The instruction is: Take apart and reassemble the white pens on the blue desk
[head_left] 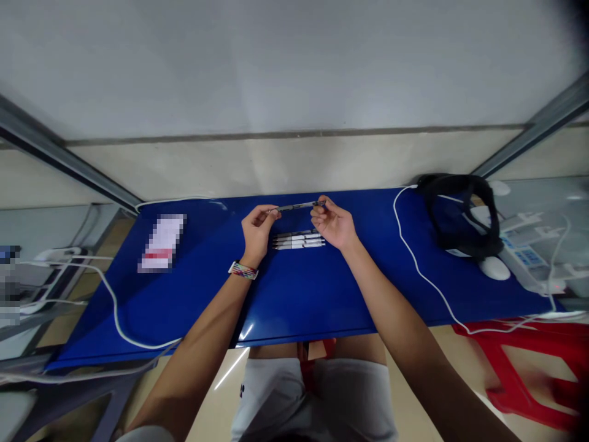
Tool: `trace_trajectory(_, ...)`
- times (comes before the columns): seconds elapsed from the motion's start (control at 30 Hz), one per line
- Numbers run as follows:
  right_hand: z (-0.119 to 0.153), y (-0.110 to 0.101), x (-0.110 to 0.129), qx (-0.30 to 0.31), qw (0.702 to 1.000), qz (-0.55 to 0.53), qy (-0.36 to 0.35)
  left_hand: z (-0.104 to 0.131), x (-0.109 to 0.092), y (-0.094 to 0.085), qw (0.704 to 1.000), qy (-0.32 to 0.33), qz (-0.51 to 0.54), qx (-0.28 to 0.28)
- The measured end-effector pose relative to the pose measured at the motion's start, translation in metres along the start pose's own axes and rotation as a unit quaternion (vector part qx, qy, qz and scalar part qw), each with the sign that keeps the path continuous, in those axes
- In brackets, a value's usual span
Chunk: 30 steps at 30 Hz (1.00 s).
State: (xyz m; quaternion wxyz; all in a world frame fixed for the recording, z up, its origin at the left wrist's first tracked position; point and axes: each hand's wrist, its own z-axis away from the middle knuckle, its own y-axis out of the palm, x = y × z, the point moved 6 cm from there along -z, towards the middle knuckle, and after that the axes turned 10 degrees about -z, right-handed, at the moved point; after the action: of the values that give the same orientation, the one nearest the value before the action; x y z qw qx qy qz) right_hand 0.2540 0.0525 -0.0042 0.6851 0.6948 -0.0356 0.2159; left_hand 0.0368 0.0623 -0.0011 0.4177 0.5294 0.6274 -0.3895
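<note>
While both hands were raised just above the blue table, we saw them share one dark pen, held level between them near the table's far edge. The left hand had its fingertips pinched shut on the pen's left end, and a many-coloured wristband sat on that wrist. The right hand was closed on the pen's right end, thumb and forefinger pressed together around it. We could not tell whether the pen was in one piece or two, as it was too small to make out. Directly beneath the held pen, between the two hands, lay a row of pens, three or so, light-bodied and side by side, parallel to the one in the air and flat on the table; the right hand's heel was just beside their right ends. Well to the left on the table lay a small white packet, blurred over. A white cable looped across the table's left part and off its near edge, and another white cable ran along the right part. At the far right corner sat a black headset, with a white oval controller just beside it. A red stool stood below the table on the right.
</note>
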Motion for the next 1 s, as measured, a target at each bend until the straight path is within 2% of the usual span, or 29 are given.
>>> trace_trajectory(0.27,0.0034,0.0034,-0.0053,0.009,0.999,-0.012,0.043,-0.0027,0.0019,-0.0019,1.0,0.003,0.016,-0.012)
trace_trajectory(0.43,0.0037,0.001,-0.008,-0.01,0.998,0.01,0.064,-0.0012,-0.0019,-0.0014,1.0,0.0,-0.017,-0.005)
trace_trajectory(0.67,0.0039,0.0,-0.0079,-0.037,0.999,0.031,0.021,0.0008,-0.0043,0.0004,1.0,-0.005,-0.019,-0.001)
trace_trajectory(1.0,0.0011,-0.0011,-0.0084,-0.052,0.998,0.018,0.013,0.0,-0.006,-0.0009,1.0,-0.007,-0.029,-0.009)
